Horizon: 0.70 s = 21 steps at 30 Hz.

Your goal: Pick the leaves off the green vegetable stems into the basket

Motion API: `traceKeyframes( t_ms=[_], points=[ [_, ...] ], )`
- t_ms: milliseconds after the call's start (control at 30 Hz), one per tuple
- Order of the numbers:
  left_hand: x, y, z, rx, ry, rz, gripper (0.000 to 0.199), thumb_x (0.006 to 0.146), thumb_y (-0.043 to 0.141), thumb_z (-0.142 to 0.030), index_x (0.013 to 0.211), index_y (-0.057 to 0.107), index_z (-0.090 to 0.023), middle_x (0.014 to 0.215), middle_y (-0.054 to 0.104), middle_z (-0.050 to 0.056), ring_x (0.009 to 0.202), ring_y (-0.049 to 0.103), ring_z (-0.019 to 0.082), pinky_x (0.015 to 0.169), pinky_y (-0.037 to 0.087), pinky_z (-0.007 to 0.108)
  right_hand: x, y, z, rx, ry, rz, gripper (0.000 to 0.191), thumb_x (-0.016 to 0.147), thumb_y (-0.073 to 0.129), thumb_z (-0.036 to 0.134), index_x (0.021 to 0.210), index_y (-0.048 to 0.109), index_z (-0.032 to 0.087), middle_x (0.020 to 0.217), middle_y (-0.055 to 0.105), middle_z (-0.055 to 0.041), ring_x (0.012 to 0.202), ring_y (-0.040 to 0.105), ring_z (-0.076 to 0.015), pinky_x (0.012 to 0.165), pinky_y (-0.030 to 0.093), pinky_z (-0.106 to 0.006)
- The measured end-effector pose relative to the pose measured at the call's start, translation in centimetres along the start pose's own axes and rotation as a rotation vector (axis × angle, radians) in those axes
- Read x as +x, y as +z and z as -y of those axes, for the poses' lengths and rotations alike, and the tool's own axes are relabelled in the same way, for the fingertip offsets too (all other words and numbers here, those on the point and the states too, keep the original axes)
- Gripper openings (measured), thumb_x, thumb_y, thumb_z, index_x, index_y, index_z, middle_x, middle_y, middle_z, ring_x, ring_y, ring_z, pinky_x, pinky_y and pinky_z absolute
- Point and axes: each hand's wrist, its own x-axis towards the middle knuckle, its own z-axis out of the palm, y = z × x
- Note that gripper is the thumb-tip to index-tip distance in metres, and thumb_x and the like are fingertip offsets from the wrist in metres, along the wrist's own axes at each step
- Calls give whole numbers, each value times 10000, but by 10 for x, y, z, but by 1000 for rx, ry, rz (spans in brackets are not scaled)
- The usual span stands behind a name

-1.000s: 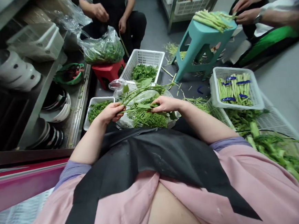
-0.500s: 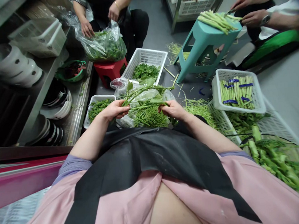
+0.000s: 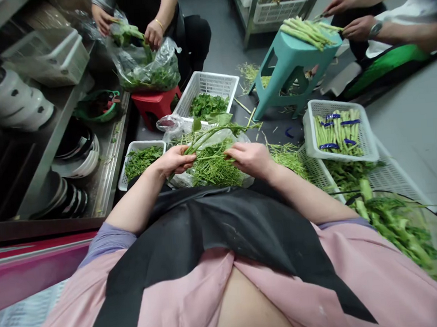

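While L hand (image 3: 175,160) grips long, leafy green stems (image 3: 216,130) near one end, R hand (image 3: 255,159) pinches one w/ closed fingertips, prob. keeping it taut; bunch is over thin green stalks (image 3: 219,169) heaped on clear plastic (image 3: 184,180), prob. catching bits.

On the grey floor (image 3: 226,42) stand a teal plastic stool (image 3: 282,55) and a red plastic stool (image 3: 151,104); thin green stem scraps (image 3: 249,73) lie about.
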Motion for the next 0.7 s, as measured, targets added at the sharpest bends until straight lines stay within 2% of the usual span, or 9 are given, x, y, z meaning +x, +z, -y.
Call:
traceKeyframes(
  t_ms=[67,133,267,367,433,500,567,700],
  points=[
    [1,2,0,-2,-19,14,492,631,846,-402,799,446,-173,497,440,-69,348,285,6,319,142,130,11,5,8,-86,-28,135,276,834,566,255,1065,703,194,1064,665,-101,862,602,-172,675,389,-253],
    [1,4,-2,12,-44,18,482,639,844,-389,809,449,-172,502,446,-66,349,291,5,321,141,129,23,10,7,-32,-21,243,261,836,574,278,1029,721,182,1025,675,-90,820,595,-158,655,382,-243],
    [1,4,-5,31,-67,16,461,656,836,-371,814,453,-169,506,456,-56,346,302,6,321,134,125,37,9,-4,352,37,484,219,776,646,368,807,730,168,713,653,-18,619,519,-95,583,374,-213],
    [3,4,-5,47,-79,28,439,676,821,-372,809,455,-169,500,455,-55,340,292,7,317,129,127,38,4,-11,647,200,650,282,693,706,424,759,718,150,495,512,29,434,376,-54,438,269,-199],
    [4,4,-5,67,-66,43,437,679,818,-378,795,452,-168,499,455,-56,336,285,4,312,133,130,36,5,-18,811,332,744,339,647,737,443,778,715,130,420,430,50,372,309,-44,384,197,-197],
    [5,5,-5,86,-35,68,453,667,825,-392,775,448,-165,505,461,-56,335,293,1,306,147,134,32,13,-27,930,438,770,363,619,765,424,802,705,117,400,403,61,354,289,-39,363,173,-190],
    [5,7,-5,104,0,91,475,649,833,-412,757,445,-161,512,470,-55,336,311,1,303,165,136,25,25,-36,1036,528,725,351,618,777,383,820,683,112,417,410,68,359,282,-32,354,176,-180],
    [7,10,-6,139,36,127,492,631,839,-429,755,450,-155,509,473,-62,342,328,4,307,195,135,7,51,-42,1357,728,625,212,766,663,299,875,603,128,487,385,85,377,249,-22,359,178,-162]
  ],
)
